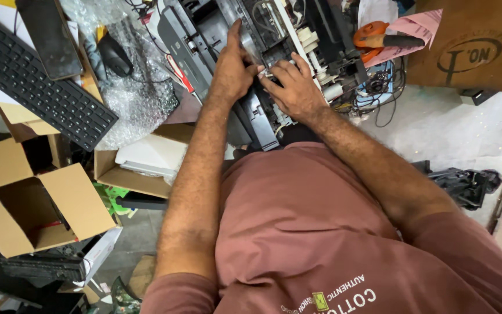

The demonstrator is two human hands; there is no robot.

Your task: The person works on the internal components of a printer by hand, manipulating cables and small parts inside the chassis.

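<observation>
Maroon shirt (321,232) w/ pale print at near hem is filling the near centre; both forearms are reaching far to an opened printer chassis (262,52) at far centre on the cluttered worktop.

1. Left hand (232,70) is resting on the black frame, index extended; grip is pinching narrow at a small part, which can't be identified.
2. Right hand (294,90) is meeting it fingertip to fingertip, fingers curled on white plastic internals; whether it's holding anything, cannot tell.

Handling (est.): chassis is likely bulky, stiff, moderately heavy; take hold at the black outer frame. White clips and loose wires (379,93) are probably fragile; avoid.

Packages/labels:
- Brown carton (472,46), far right, dark round stamp.
- Pink paper slip (413,29) beside an orange-handled tool (373,35).
- Open brown cartons (30,203), near left.
- Bubble wrap (140,93), black keyboard (36,81), far left.
</observation>
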